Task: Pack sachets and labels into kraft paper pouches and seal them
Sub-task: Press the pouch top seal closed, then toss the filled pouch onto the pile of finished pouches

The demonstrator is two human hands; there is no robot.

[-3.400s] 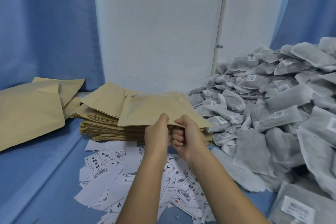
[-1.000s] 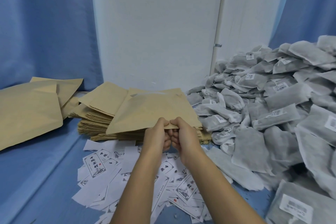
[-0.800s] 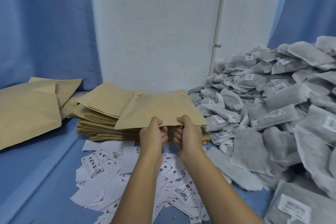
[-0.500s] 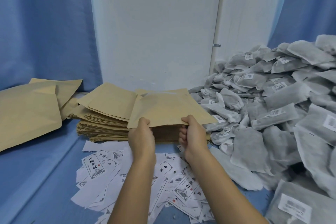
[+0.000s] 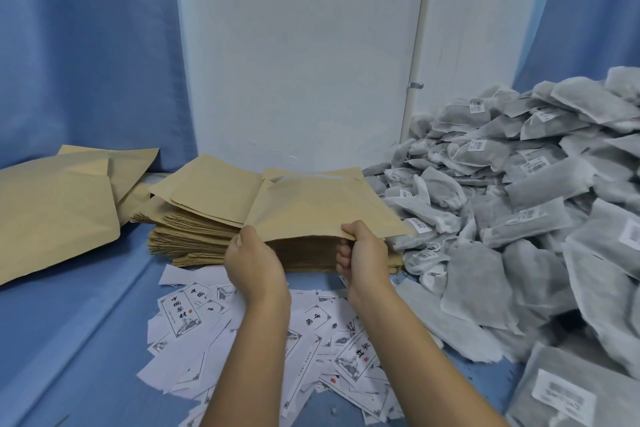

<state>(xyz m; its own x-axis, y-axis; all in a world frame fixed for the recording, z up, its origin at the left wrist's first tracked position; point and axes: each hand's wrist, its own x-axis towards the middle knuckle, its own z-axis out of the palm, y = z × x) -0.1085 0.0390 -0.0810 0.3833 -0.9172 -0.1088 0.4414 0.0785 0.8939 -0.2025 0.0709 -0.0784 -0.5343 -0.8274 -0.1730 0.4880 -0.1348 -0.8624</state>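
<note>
The left hand (image 5: pixel 254 262) and right hand (image 5: pixel 363 253) each pinch the near edge of a flat brown paper pouch (image 5: pixel 322 208) above the brown pouch stack (image 5: pixel 194 232); pulling too hard could tear it

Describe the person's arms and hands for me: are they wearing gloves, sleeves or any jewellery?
Nothing is worn. The left hand and right hand are bare, without gloves, and no ring shows on the visible fingers. The forearms are bare too: no sleeves, watch or bracelet in view.
</note>
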